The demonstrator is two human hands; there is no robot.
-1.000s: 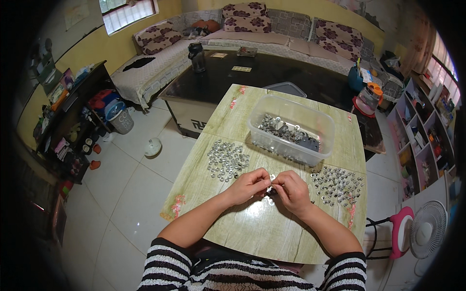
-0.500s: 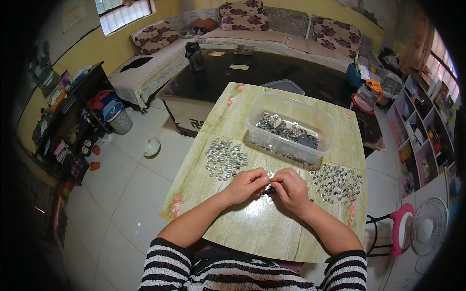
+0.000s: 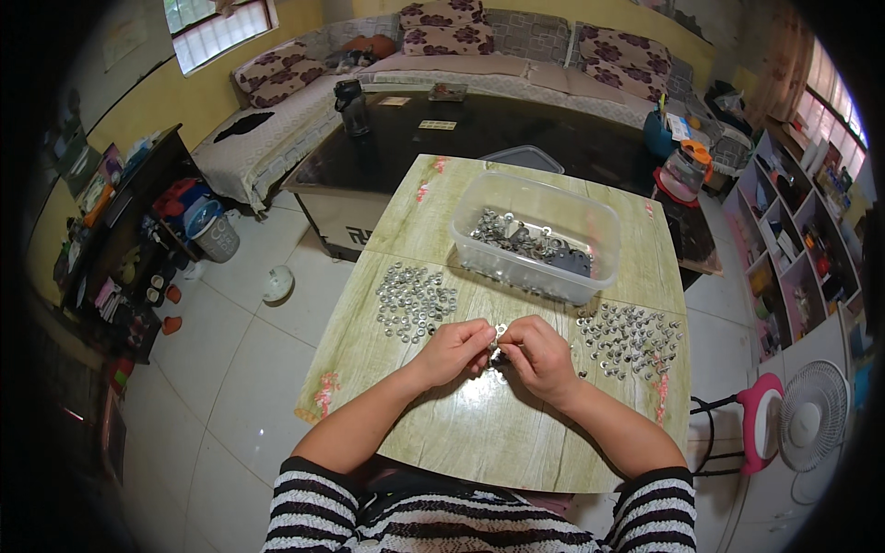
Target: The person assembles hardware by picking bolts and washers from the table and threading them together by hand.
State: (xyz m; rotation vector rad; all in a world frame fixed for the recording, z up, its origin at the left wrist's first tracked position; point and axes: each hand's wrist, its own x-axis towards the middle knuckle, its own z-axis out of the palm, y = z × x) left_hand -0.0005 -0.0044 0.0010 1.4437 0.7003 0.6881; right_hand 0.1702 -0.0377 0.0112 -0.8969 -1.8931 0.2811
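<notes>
Room: living room around you, with a patterned sofa along the far wall, a dark glass coffee table ahead and white floor tiles on your left.
Surface: your small folding table has a pale wood-grain top with pink flower prints at its edges.
Left hand: your left hand is curled, its fingertips pinched onto a small metal ring at the middle of the table.
Right hand: your right hand meets the left one, fingers closed on the same small piece; what lies under them is too small to tell.
Left pile: a flat spread of silvery metal rings lies just beyond your left hand.
Right pile: a second heap of metal fittings lies just beside your right hand.
Container: a clear plastic tub stands beyond both hands, with more metal parts in its bottom.
Side: a white standing fan is at your right.
</notes>
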